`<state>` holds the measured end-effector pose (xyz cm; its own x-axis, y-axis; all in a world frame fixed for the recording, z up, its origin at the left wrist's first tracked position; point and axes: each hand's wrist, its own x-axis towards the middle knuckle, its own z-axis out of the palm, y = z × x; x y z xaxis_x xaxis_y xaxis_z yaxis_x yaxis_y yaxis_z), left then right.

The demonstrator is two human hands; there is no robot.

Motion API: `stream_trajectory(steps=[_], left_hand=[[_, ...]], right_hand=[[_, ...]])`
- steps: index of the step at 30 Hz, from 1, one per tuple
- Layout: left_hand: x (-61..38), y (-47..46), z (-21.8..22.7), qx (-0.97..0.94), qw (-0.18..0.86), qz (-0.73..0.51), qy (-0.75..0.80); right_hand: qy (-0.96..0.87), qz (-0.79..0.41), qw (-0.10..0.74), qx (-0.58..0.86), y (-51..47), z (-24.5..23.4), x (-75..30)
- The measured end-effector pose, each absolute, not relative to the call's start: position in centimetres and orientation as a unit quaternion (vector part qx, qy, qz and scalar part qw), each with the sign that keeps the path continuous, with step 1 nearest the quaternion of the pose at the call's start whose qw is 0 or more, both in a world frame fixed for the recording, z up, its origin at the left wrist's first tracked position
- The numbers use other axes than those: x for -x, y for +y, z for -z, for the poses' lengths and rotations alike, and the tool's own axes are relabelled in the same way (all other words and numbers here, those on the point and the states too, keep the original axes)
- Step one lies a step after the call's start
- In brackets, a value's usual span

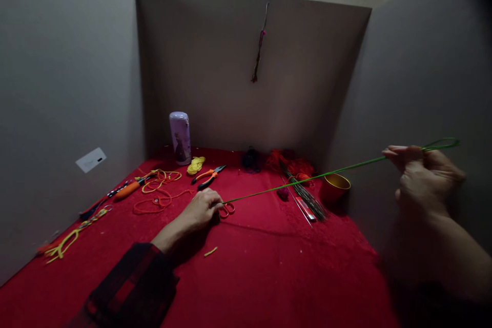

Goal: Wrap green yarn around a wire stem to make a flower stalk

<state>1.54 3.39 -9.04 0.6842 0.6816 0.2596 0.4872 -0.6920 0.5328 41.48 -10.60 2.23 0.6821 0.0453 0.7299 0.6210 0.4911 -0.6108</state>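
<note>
A green cord runs taut and slanting upward between my two hands. My left hand, low near the red cloth, pinches its lower end, right beside the small scissors, of which only the handle loops show. Higher up at the right, my right hand is closed on the other end, and a loop of the cord sticks out past its fingers. A short yellow scrap of yarn lies on the cloth in front of my left hand.
Orange-handled pliers, a yellow yarn bundle and a purple case stand or lie at back left. Orange cord spreads leftward. At right are a bundle of thin wires and a gold-rimmed cup. Grey panels enclose the table.
</note>
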Motion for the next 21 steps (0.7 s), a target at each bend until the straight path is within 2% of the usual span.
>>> stream_trajectory(steps=[4,9,12,21], left_hand=[[-0.9,3.5,8.6,-0.895,0.242,-0.207,0.312],[0.0,3.2,7.6,-0.898,0.252,-0.184,0.310],[0.7,3.2,7.5,-0.889,0.269,-0.181,0.322],[2.2,3.1,8.1,-0.794,0.453,-0.225,0.336]], right_hand=[[-0.378,0.245,0.740,0.500,-10.1,-2.7,-42.8],[-0.418,0.341,0.622,0.568,-9.7,-3.2,-43.9],[-0.410,0.364,0.593,0.589,-9.4,-3.8,-44.0],[-0.438,0.415,0.442,0.664,-7.9,-5.8,-45.4]])
